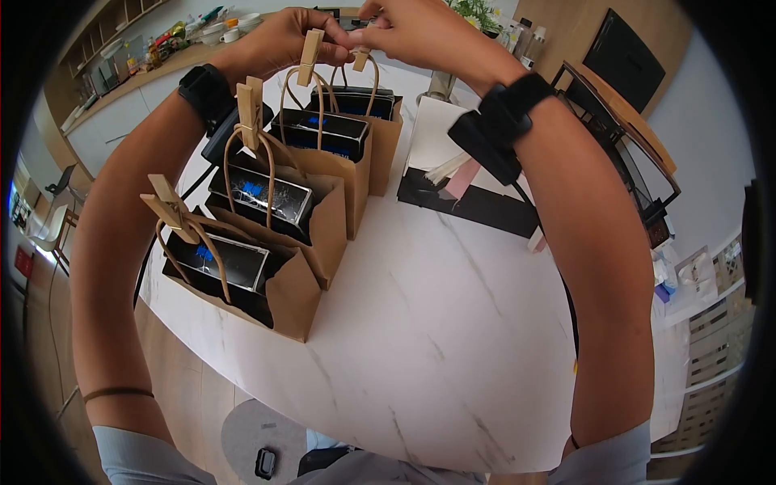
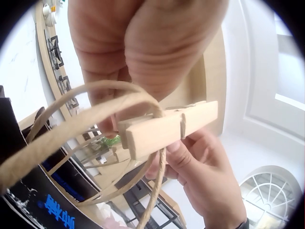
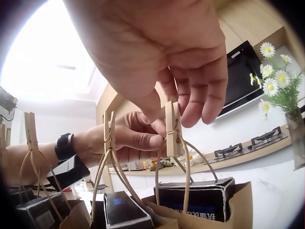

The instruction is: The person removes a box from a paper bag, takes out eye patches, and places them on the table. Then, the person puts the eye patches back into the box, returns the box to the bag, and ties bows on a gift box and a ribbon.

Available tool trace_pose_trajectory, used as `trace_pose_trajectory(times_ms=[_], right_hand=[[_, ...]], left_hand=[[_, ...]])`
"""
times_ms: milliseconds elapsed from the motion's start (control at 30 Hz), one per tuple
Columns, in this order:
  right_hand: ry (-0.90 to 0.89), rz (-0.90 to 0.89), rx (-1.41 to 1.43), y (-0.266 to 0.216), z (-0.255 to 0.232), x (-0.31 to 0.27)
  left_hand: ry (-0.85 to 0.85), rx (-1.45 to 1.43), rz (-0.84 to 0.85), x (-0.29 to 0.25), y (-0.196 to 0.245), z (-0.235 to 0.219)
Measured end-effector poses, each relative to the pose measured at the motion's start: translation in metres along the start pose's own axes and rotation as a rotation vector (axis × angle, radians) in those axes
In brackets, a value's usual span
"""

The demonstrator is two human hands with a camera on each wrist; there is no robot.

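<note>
"Left hand [image 1: 293,36] and right hand [image 1: 408,34] apart?"

"No, close together at the far peg [image 1: 361,61], fingers curled; can't tell if gripping."

"Peg where?"

"On the handles [image 1: 375,83] of the farthest bag [image 1: 385,149], on the table [image 1: 420,323]."

Soft, fairly bright indoor daylight falls over the pale desk [image 1: 453,323] in the head view, with faint shadows, small glints on the glossy black boxes [image 1: 279,198], and black, rounded corners where the wide lens bends the room. The left wrist view is hazy and washed out, its nearest cord [image 2: 71,126] soft and blurred. In the right wrist view, a white glare [image 3: 45,52] burns out the upper left, while the underside of the nearest hand [image 3: 157,52] is shaded.
</note>
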State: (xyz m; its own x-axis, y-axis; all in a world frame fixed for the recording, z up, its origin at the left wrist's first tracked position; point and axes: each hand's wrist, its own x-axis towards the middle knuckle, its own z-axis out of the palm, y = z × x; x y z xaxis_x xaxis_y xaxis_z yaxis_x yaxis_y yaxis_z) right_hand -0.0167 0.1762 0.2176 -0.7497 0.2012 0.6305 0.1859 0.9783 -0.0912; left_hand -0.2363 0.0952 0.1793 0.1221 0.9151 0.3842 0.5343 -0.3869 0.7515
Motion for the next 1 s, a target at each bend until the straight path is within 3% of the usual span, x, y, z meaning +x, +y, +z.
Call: trace_pose_trajectory(times_ms=[33,100,133,200,300,433,567,667,733,833,867,900,933,967,1000], right_hand=[[-0.003,0.002,0.002,0.012,0.007,-0.004],[0.175,-0.037,-0.148,0.047,0.023,-0.016],[0.165,0.028,0.005,0.053,0.019,-0.032],[-0.035,0.224,0.062,0.062,0.004,-0.06],[-0.043,0.299,0.033,0.082,-0.008,-0.119],[0.007,0.496,0.102,0.108,-0.033,-0.182],[0.005,0.636,0.1,0.125,-0.053,-0.221],[-0.058,0.75,0.184,0.139,-0.056,-0.242],[0.076,0.516,-0.001,0.153,-0.048,-0.258],[0.25,0.502,-0.118,0.162,-0.036,-0.275],[0.192,0.578,-0.171,0.161,-0.037,-0.278],[0.199,0.585,-0.172,0.16,-0.037,-0.281],[0.176,0.71,-0.114,0.16,-0.034,-0.282],[0.151,0.827,-0.049,0.16,-0.031,-0.283],[0.186,0.818,0.002,0.158,-0.029,-0.284]], left_hand=[[0.011,-0.014,-0.021,-0.002,0.002,0.0],[0.012,0.029,-0.009,-0.005,0.004,-0.001],[0.013,0.076,0.009,-0.006,0.005,-0.003],[0.037,0.075,-0.007,-0.011,0.002,-0.011],[0.083,0.103,-0.022,-0.03,0.004,-0.029],[0.268,0.23,-0.145,-0.077,0.03,-0.058],[0.581,0.376,-0.238,-0.138,0.076,-0.064],[0.697,0.437,-0.138,-0.184,0.102,-0.07],[0.851,0.509,-0.059,-0.208,0.126,-0.055],[1.052,0.495,0.154,-0.229,0.168,-0.006],[1.003,0.46,0.233,-0.234,0.182,0.015],[0.912,0.364,0.208,-0.238,0.199,0.043],[0.844,0.272,0.205,-0.234,0.212,0.088],[0.684,0.221,0.185,-0.227,0.22,0.131],[0.551,0.218,0.121,-0.222,0.214,0.172]])
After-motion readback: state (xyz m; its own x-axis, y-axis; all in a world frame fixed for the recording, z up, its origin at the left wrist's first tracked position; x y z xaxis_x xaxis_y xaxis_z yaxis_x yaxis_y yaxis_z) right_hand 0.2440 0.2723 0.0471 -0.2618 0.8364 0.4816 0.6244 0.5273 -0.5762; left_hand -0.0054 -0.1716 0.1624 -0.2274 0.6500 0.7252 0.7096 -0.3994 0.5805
